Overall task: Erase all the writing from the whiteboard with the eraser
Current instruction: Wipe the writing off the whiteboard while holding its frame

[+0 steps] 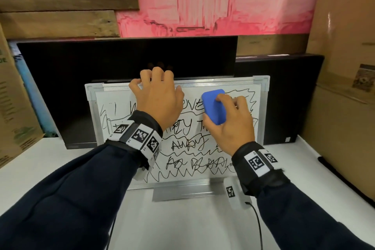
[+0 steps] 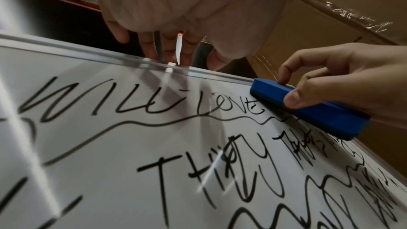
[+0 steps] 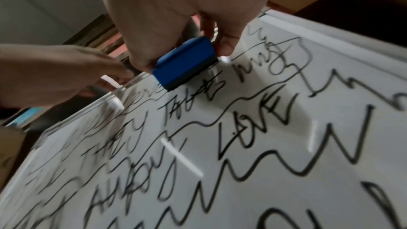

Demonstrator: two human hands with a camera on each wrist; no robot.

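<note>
A small silver-framed whiteboard (image 1: 261, 107) stands propped upright on the white desk, covered with black handwriting and wavy lines (image 1: 188, 144). My left hand (image 1: 156, 95) grips its top edge near the middle, fingers curled over the frame (image 2: 167, 53). My right hand (image 1: 229, 124) holds a blue eraser (image 1: 214, 105) flat against the upper right of the board, thumb on one side and fingers on the other (image 2: 293, 100). In the right wrist view the eraser (image 3: 187, 62) sits on the writing under my palm. The board's upper words run up to the eraser's left edge (image 2: 308, 107).
A dark monitor (image 1: 81, 79) leans behind the board, and a second black panel (image 1: 292, 97) stands to its right. Cardboard boxes (image 1: 345, 87) close in the right side, another box (image 1: 12, 107) the left. A white tagged device (image 1: 233, 195) with a cable lies on the desk (image 1: 182, 225).
</note>
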